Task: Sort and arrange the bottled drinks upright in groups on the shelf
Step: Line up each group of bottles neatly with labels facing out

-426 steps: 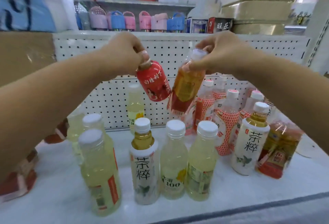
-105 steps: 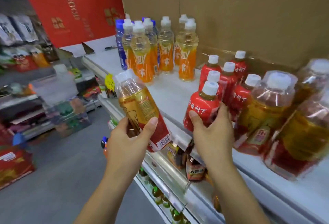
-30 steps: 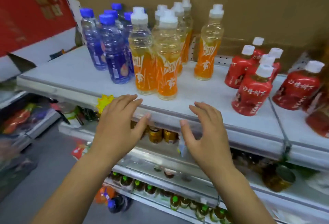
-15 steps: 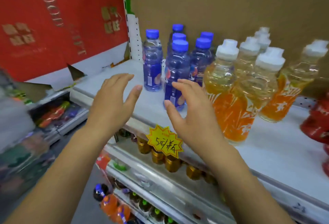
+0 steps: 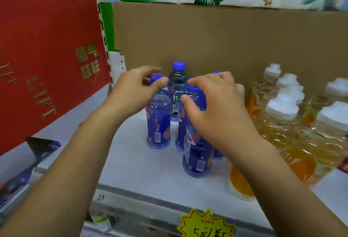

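Hands are apart, each curled over a blue cap. Your left hand [image 5: 135, 93] pinches the top of the left blue bottle [image 5: 159, 123] at centre frame. Your right hand [image 5: 216, 112] wraps the neck of the front blue bottle [image 5: 195, 153], just right of it. Both bottles stand upright on the shelf [image 5: 143, 165], with a rear blue bottle [image 5: 178, 84] behind and between them.

Judgement: you are tightening the blue group. Recommended: grip below the cap, slide rather than lift, and close the gaps without knocking the orange bottles [image 5: 282, 133] crowding the right of the frame.

Surroundings: a cardboard panel [image 5: 226, 39] backs the shelf across the upper frame. A red box [image 5: 47, 48] fills the left side. The shelf top is pale and flat. A yellow price tag [image 5: 205, 225] hangs at the bottom edge.
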A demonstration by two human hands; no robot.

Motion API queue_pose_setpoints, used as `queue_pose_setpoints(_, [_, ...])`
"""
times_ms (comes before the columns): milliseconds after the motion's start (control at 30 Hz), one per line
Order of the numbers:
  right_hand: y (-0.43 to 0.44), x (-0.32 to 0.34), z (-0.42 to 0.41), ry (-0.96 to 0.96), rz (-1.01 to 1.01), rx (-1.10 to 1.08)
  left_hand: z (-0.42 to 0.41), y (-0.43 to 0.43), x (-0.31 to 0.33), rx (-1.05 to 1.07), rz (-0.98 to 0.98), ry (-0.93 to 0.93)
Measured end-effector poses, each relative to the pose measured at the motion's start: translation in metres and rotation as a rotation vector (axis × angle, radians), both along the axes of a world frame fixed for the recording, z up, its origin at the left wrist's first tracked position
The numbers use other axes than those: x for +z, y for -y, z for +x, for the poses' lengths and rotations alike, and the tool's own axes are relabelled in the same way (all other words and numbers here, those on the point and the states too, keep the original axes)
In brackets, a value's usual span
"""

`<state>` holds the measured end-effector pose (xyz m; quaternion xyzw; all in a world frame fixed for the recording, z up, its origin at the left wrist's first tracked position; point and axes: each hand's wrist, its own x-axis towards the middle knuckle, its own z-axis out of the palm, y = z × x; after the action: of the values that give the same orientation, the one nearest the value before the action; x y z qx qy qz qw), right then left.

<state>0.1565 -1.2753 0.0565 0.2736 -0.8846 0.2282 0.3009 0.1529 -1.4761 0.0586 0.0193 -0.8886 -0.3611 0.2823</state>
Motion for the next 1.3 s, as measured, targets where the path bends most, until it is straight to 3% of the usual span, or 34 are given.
queue_pose_setpoints(333, [0.045, 0.059, -0.03, 0.281, 0.221, -0.177, -0.063, 0.066, -0.003, -0.346, 0.11, 0.031])
queue_pose_setpoints(500, [0.066, 0.074, -0.072, 0.492, 0.396, -0.181, -0.098, 0.079, -0.012, -0.314, 0.233, 0.012])
queue_pose_setpoints(633, [0.088, 0.086, -0.113, 0.426, 0.467, -0.167, -0.113, 0.081, -0.024, -0.188, 0.287, -0.107])
queue_pose_setpoints(800, [0.101, 0.081, -0.151, 0.358, 0.536, -0.15, -0.11, 0.094, -0.033, -0.356, 0.389, -0.011])
queue_pose_setpoints(933, [0.103, 0.07, -0.164, 0.28, 0.5, -0.143, -0.118, 0.091, -0.032, -0.285, 0.399, -0.059])
queue_pose_setpoints(1100, [0.094, 0.064, -0.176, 0.286, 0.384, -0.109, -0.146, 0.071, -0.038, -0.21, 0.421, -0.114])
queue_pose_setpoints(1300, [0.095, 0.063, -0.173, 0.326, 0.437, -0.112, -0.165, 0.067, -0.05, -0.16, 0.403, -0.133])
